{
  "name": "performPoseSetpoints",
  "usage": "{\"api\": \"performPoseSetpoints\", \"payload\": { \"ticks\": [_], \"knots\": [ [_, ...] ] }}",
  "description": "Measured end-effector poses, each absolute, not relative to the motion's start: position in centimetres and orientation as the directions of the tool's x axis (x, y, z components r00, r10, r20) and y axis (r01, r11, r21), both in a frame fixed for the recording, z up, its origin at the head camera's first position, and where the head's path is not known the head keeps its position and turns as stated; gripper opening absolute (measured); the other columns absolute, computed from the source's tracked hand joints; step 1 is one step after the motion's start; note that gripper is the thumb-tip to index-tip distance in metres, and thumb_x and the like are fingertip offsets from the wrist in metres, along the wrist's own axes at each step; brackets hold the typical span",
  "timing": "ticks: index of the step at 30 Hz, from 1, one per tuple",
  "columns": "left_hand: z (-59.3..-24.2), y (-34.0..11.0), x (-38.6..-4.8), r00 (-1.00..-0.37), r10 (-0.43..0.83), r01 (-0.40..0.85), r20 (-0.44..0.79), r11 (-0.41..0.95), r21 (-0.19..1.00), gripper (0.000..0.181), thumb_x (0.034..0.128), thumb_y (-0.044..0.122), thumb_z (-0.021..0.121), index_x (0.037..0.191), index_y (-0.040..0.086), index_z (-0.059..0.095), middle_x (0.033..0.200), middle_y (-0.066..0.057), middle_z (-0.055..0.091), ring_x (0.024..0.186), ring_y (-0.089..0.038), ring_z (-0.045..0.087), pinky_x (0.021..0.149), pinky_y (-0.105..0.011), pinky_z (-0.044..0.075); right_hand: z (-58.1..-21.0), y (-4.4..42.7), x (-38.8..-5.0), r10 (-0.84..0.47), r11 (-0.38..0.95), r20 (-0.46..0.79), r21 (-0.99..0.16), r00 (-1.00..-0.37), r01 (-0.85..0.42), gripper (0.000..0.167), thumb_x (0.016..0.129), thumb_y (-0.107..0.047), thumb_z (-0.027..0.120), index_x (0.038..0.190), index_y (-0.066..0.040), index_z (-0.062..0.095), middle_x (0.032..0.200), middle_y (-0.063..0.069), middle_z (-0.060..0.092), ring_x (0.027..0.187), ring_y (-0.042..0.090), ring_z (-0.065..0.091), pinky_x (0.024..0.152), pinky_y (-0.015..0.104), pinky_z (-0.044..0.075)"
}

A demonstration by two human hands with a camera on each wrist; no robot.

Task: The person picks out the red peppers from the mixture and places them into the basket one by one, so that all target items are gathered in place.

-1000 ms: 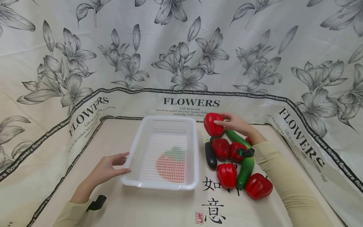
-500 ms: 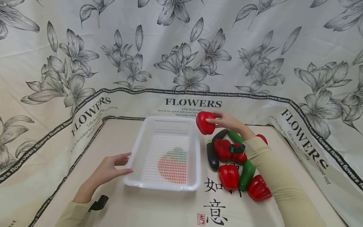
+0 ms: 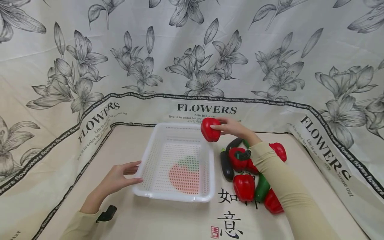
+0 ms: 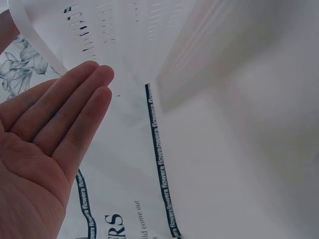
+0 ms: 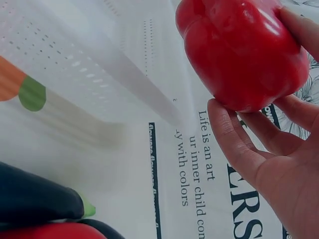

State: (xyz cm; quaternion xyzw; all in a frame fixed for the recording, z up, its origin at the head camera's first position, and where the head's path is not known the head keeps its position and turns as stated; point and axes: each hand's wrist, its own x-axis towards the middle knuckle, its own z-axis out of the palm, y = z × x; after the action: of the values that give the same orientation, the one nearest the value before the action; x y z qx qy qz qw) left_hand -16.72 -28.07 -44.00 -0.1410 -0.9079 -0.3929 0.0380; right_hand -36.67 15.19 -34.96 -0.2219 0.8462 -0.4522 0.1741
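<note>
Several black characters (image 3: 229,225) and a red seal (image 3: 214,232) are showing on the pale tabletop (image 3: 168,221) at about five o'clock from the white basket (image 3: 174,197). Toward four o'clock, two red peppers (image 3: 244,189) are lying either side of a green cucumber (image 3: 262,187), the right sleeve (image 3: 286,186) partly covering the group. Between eight and nine, the left hand (image 3: 117,179) is pointing at the basket's side wall, fingers straight and thumb spread apart; I cannot tell whether they are touching it. At three, one eggplant (image 3: 226,165) is lying near more red peppers (image 3: 238,163), a second eggplant (image 3: 234,144) just beyond them. Between one and two, the right hand (image 3: 232,126) is gripping a raised red pepper (image 3: 210,130), thumb and fingers pressing opposite sides, at the basket's far corner. Behind everything, a flower-printed curtain (image 3: 207,81) is hanging.
</note>
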Motion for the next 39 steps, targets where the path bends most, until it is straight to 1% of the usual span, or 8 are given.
{"api": "performPoseSetpoints", "payload": {
  "ticks": [6, 13, 17, 21, 29, 34, 39],
  "knots": [
    [-44.1, -28.1, -16.8, -0.958, 0.226, 0.284, 0.177, 0.65, 0.705, 0.07, 0.0733, 0.041, 0.079, 0.128, 0.004, 0.058, 0.118, -0.017, 0.065, 0.102, -0.031, 0.067, 0.084, -0.049, 0.055, -35.0, 13.7, -36.8, -0.538, 0.506, -0.116, -0.837, -0.835, -0.209, 0.067, 0.089, -0.038, 0.064, 0.142, -0.008, 0.038, 0.136, 0.017, 0.047, 0.114, 0.032, 0.056, 0.09, 0.042, 0.054],
    [-43.8, -27.9, -16.8, -0.959, 0.224, 0.28, 0.175, 0.64, 0.716, 0.07, 0.0731, 0.039, 0.08, 0.128, 0.002, 0.057, 0.118, -0.019, 0.065, 0.101, -0.032, 0.067, 0.084, -0.05, 0.054, -35.7, 12.2, -37.0, -0.582, 0.459, -0.115, -0.863, -0.805, -0.209, 0.056, 0.089, -0.035, 0.064, 0.135, -0.009, 0.046, 0.131, 0.017, 0.051, 0.115, 0.032, 0.054, 0.091, 0.045, 0.053],
    [-43.9, -27.9, -16.8, -0.96, 0.221, 0.278, 0.175, 0.641, 0.715, 0.07, 0.073, 0.039, 0.08, 0.128, 0.002, 0.057, 0.118, -0.018, 0.065, 0.101, -0.032, 0.067, 0.084, -0.05, 0.054, -36.5, 11.5, -37.4, -0.567, 0.472, -0.129, -0.861, -0.813, -0.192, 0.06, 0.087, -0.037, 0.066, 0.136, -0.009, 0.045, 0.131, 0.016, 0.051, 0.113, 0.031, 0.055, 0.09, 0.044, 0.054],
    [-43.9, -27.9, -16.8, -0.958, 0.222, 0.282, 0.179, 0.644, 0.711, 0.07, 0.0729, 0.039, 0.08, 0.128, 0.002, 0.057, 0.118, -0.018, 0.065, 0.101, -0.031, 0.067, 0.084, -0.049, 0.055, -37.2, 10.8, -37.8, -0.578, 0.46, -0.138, -0.869, -0.804, -0.182, 0.059, 0.088, -0.036, 0.066, 0.136, -0.01, 0.046, 0.131, 0.015, 0.051, 0.113, 0.031, 0.056, 0.09, 0.043, 0.054],
    [-44.0, -28.0, -16.9, -0.958, 0.221, 0.283, 0.182, 0.638, 0.716, 0.071, 0.0728, 0.039, 0.08, 0.129, 0.002, 0.057, 0.118, -0.018, 0.066, 0.101, -0.031, 0.067, 0.084, -0.051, 0.054, -38.3, 9.2, -38.3, -0.61, 0.449, -0.16, -0.877, -0.776, -0.172, 0.059, 0.089, -0.035, 0.064, 0.137, -0.007, 0.044, 0.132, 0.017, 0.051, 0.112, 0.03, 0.057, 0.094, 0.049, 0.05],
    [-44.1, -28.0, -16.9, -0.959, 0.222, 0.281, 0.178, 0.636, 0.718, 0.071, 0.0729, 0.04, 0.08, 0.129, 0.003, 0.057, 0.117, -0.017, 0.066, 0.101, -0.031, 0.067, 0.084, -0.051, 0.054, -38.6, 8.0, -38.2, -0.625, 0.455, -0.181, -0.875, -0.76, -0.166, 0.055, 0.089, -0.034, 0.065, 0.132, -0.006, 0.048, 0.127, 0.016, 0.055, 0.108, 0.026, 0.059, 0.093, 0.048, 0.051],
    [-44.1, -28.1, -16.9, -0.959, 0.222, 0.28, 0.176, 0.642, 0.714, 0.072, 0.0728, 0.041, 0.08, 0.129, 0.004, 0.057, 0.118, -0.017, 0.066, 0.101, -0.03, 0.067, 0.084, -0.05, 0.055, -38.8, 6.8, -38.1, -0.648, 0.456, -0.222, -0.879, -0.729, -0.138, 0.056, 0.09, -0.033, 0.063, 0.135, -0.003, 0.045, 0.128, 0.017, 0.054, 0.109, 0.026, 0.06, 0.095, 0.05, 0.05]
  ]
}}
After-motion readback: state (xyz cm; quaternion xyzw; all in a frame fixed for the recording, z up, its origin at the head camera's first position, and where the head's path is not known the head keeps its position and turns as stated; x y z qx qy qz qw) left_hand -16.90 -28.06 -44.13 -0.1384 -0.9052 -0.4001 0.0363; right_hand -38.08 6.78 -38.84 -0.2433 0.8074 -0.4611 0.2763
